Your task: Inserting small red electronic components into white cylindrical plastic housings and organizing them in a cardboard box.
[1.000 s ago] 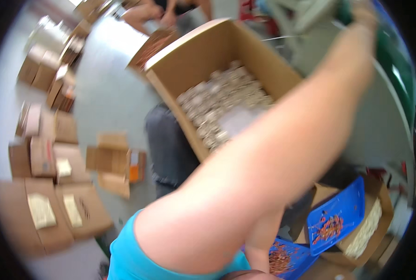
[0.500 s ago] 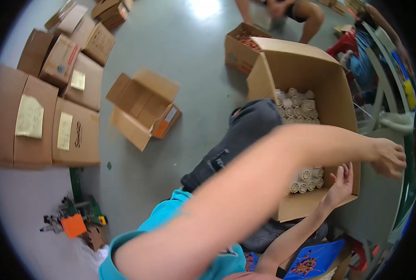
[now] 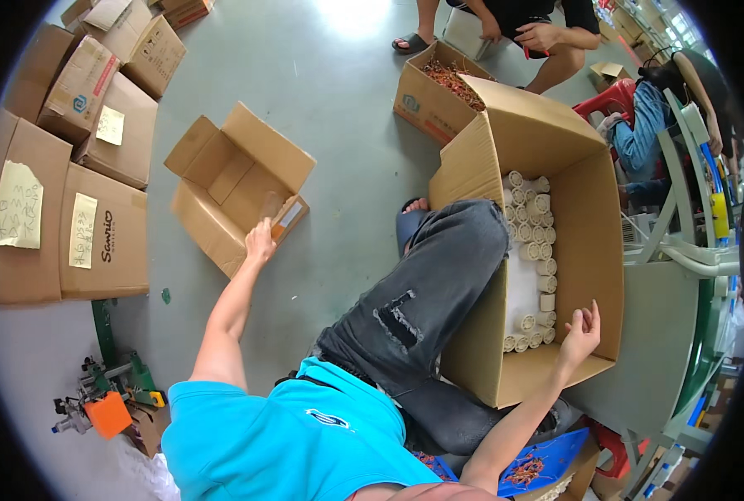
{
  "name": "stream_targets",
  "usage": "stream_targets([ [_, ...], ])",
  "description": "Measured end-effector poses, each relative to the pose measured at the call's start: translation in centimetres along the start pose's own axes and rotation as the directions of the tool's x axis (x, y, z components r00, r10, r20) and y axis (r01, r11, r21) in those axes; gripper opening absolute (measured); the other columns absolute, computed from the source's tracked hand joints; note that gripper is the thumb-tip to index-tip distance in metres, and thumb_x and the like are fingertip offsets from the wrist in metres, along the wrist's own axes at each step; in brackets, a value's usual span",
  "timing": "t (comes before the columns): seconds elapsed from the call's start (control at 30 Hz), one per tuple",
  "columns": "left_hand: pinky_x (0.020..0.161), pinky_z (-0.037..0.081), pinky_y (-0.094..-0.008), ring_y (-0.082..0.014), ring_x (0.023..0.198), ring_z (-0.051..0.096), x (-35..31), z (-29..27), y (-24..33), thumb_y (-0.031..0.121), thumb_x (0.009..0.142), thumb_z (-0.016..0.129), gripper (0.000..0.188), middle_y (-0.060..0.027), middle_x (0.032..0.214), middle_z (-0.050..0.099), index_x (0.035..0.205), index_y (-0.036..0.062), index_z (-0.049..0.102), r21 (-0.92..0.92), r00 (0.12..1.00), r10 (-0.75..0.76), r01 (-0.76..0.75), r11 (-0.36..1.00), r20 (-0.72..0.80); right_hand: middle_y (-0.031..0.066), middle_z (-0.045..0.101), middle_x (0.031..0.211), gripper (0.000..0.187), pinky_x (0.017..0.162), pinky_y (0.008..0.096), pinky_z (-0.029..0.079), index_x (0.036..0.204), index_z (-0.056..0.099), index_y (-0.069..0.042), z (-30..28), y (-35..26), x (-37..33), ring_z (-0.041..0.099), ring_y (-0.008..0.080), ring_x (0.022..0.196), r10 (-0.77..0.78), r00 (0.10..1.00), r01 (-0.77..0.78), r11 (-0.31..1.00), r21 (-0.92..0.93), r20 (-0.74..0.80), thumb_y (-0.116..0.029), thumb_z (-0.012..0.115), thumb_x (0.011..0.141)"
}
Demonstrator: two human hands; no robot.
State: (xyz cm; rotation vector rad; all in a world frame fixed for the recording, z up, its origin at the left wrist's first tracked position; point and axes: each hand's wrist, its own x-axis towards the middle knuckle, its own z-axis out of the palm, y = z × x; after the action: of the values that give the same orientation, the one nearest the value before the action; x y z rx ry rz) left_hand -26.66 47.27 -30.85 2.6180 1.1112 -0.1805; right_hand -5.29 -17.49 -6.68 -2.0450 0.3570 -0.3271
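My left hand (image 3: 261,242) reaches out to the near edge of a small open carton (image 3: 221,185) on the floor. Its fingers are drawn together, and a faint, blurred see-through shape (image 3: 272,203) shows just past the fingertips; what it is cannot be made out. My right hand (image 3: 582,336) is held over the front right side of a large open carton (image 3: 585,242), fingers apart and empty. Inside that carton, several white, ribbed round plastic parts (image 3: 532,338) stand in rows around a white middle area.
A carton of small red-orange pieces (image 3: 426,104) stands beyond, near a co-worker's hands (image 3: 539,36). Stacked cartons (image 3: 109,225) line the left. A blue tray (image 3: 568,451) with red pieces lies beside my right forearm. A grey table (image 3: 660,326) stands at right.
My left arm has swung from far right, across the large carton, to the small carton at left. My right hand stays over the large carton. The view has shifted slightly.
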Motion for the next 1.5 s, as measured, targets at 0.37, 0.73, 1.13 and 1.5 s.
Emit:
stream_targets([
  [0.37, 0.070, 0.055, -0.0497, -0.0359, 0.096, 0.065, 7.4, -0.1, 9.4, 0.003, 0.071, 0.070, 0.046, -0.0120, 0.105, 0.062, 0.112, 0.0116, 0.051, 0.109, 0.833, 0.552, -0.552, 0.827, 0.034, 0.0105, 0.062, 0.115, 0.047, 0.067, 0.0264, 0.053, 0.139, 0.054, -0.009, -1.9, 1.6, 0.3, 0.060, 0.0140, 0.090, 0.028, 0.999, -0.034, 0.988, -0.153, -0.037, -0.006, 0.063, 0.093],
  [0.73, 0.095, 0.042, -0.0409, -0.0288, 0.110, 0.057, 8.5, -7.1, 31.1, 0.002, 0.076, 0.069, 0.046, -0.0101, 0.118, 0.060, 0.120, 0.0078, 0.058, 0.004, 0.356, 0.684, -0.885, 0.465, -0.636, 0.0118, 0.062, 0.119, 0.041, 0.088, 0.0324, 0.051, 0.134, 0.057, -0.004, -6.7, -3.2, -5.9, 0.062, 0.0205, 0.104, -0.254, 0.923, 0.182, 0.950, -0.254, -0.289, -0.003, 0.062, 0.094],
  [1.13, 0.080, 0.053, -0.0399, -0.0294, 0.089, 0.067, -5.8, -15.3, 59.8, 0.012, 0.089, 0.060, 0.025, -0.0160, 0.094, 0.067, 0.111, 0.0017, 0.063, -0.489, -0.056, 0.994, -0.868, -0.092, -0.089, 0.0180, 0.067, 0.116, 0.033, 0.089, 0.0347, 0.052, 0.128, 0.061, 0.002, -20.4, 13.8, -29.7, 0.064, 0.0236, 0.105, 0.121, 0.508, -0.417, 0.901, -0.121, -0.853, -0.002, 0.058, 0.095],
  [1.5, 0.114, 0.030, -0.0489, -0.0415, 0.132, 0.042, 6.7, 10.4, 64.3, 0.047, 0.091, 0.056, 0.061, -0.0247, 0.136, 0.053, 0.126, -0.0032, 0.059, 0.204, -0.143, 0.505, -0.795, -0.571, 0.851, 0.0201, 0.065, 0.110, 0.035, 0.090, 0.0392, 0.049, 0.120, 0.067, -0.003, -14.5, 21.7, -39.5, 0.064, 0.0329, 0.101, 0.399, 0.451, -0.757, 0.645, -0.105, -0.798, -0.003, 0.062, 0.086],
])
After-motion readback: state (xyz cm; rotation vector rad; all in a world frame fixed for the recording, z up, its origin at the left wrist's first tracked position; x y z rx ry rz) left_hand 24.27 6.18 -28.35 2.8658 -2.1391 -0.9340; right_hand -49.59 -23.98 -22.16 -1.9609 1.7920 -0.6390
